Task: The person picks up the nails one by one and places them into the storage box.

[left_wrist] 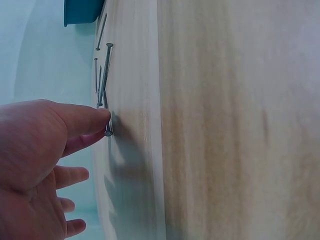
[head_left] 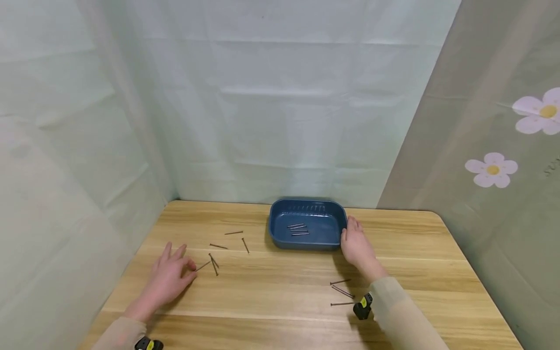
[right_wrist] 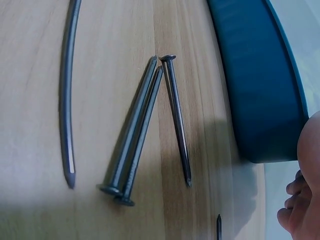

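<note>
The thumb and index finger of my left hand pinch a nail at the table's left; its flat head pokes out below the fingertips in the left wrist view. The other left fingers are spread. Just beyond lie several loose nails, two of them crossed. A blue rectangular tray stands at the back middle, with several nails lying on its floor. My right hand rests against the tray's right side, fingers pointing forward and thumb at the near corner.
Several more nails lie in front of the tray, beside the right forearm; two lie side by side in the right wrist view. Pale cloth hangs right behind the wooden table and along its sides.
</note>
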`<state>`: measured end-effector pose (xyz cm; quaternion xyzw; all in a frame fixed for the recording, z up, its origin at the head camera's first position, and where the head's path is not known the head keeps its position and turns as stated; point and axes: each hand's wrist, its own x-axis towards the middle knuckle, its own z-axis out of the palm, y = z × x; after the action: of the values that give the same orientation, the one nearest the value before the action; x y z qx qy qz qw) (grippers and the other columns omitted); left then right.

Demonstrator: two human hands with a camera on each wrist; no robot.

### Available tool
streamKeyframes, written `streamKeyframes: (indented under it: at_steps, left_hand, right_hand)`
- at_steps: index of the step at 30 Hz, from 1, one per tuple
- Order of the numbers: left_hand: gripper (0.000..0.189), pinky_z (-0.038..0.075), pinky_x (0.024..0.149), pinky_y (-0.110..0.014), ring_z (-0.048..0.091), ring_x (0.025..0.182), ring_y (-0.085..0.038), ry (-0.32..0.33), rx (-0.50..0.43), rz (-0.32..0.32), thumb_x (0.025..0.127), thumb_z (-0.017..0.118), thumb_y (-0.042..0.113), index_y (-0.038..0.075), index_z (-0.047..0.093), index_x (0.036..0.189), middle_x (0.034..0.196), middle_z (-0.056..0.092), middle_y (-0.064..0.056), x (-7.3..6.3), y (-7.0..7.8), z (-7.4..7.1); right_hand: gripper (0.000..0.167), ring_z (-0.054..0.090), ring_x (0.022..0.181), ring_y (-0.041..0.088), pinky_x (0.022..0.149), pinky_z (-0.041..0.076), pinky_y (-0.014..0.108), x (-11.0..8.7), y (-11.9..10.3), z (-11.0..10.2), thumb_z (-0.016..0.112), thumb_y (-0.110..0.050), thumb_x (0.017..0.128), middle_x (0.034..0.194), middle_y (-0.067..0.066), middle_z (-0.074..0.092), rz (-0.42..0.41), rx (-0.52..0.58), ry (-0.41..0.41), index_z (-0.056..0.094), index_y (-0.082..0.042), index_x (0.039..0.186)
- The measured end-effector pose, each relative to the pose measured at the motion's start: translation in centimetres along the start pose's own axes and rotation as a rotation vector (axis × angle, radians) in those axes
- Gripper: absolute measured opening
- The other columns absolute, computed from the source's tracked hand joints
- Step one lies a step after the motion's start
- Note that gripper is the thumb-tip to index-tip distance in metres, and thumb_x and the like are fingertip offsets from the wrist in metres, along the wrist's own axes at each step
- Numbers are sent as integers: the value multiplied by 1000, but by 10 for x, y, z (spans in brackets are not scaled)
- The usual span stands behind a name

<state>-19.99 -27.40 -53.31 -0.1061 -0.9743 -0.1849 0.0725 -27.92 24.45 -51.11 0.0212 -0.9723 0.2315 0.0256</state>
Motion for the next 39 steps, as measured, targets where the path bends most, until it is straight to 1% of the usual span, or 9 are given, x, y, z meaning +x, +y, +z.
streamKeyframes:
  at_steps: [6, 11, 24, 30, 37, 39]
  left_hand:
    - [20, 28, 104, -87, 21, 147, -71, -2, 10, 10, 88, 87, 17, 23, 69, 83, 153, 46, -40, 2, 3, -2]
    - [21, 28, 105, -85, 21, 146, -71, 3, 11, 16, 88, 87, 16, 22, 68, 81, 151, 47, -42, 3, 5, -2]
    - [26, 25, 109, -82, 18, 148, -70, -17, 22, -17, 87, 87, 13, 20, 65, 75, 152, 45, -42, 6, 9, -2]
    - [26, 24, 109, -82, 17, 148, -70, -18, 25, -18, 87, 87, 13, 19, 65, 74, 152, 45, -43, 7, 7, -2]
    - [27, 25, 108, -81, 16, 148, -70, -18, 13, -10, 86, 86, 11, 19, 65, 73, 152, 45, -43, 7, 6, -3]
    - [27, 25, 108, -81, 16, 148, -70, -17, 16, -8, 86, 86, 11, 19, 65, 72, 152, 45, -43, 6, 5, -3]
  right_hand:
    - [61, 21, 155, 57, 127, 21, 60, -1, 0, -1, 32, -18, 114, 168, 38, 23, 2, -3, -4, 19, 21, 159]
    - [61, 20, 156, 56, 127, 20, 59, -1, 2, 0, 31, -18, 114, 168, 38, 22, 13, -9, -13, 17, 20, 160]
    - [61, 20, 156, 55, 127, 21, 59, -1, 0, -1, 31, -18, 114, 168, 37, 23, 14, -8, -15, 17, 20, 160]
    - [61, 20, 156, 56, 127, 21, 59, 0, 0, -1, 32, -18, 114, 168, 37, 23, 11, -6, -10, 18, 20, 160]
    - [61, 22, 155, 56, 126, 23, 60, 0, -1, 0, 32, -17, 113, 167, 38, 25, 3, -11, -4, 19, 21, 159]
    - [61, 20, 156, 56, 127, 22, 59, 0, -2, -1, 32, -17, 113, 168, 38, 24, 6, -15, -12, 18, 21, 159]
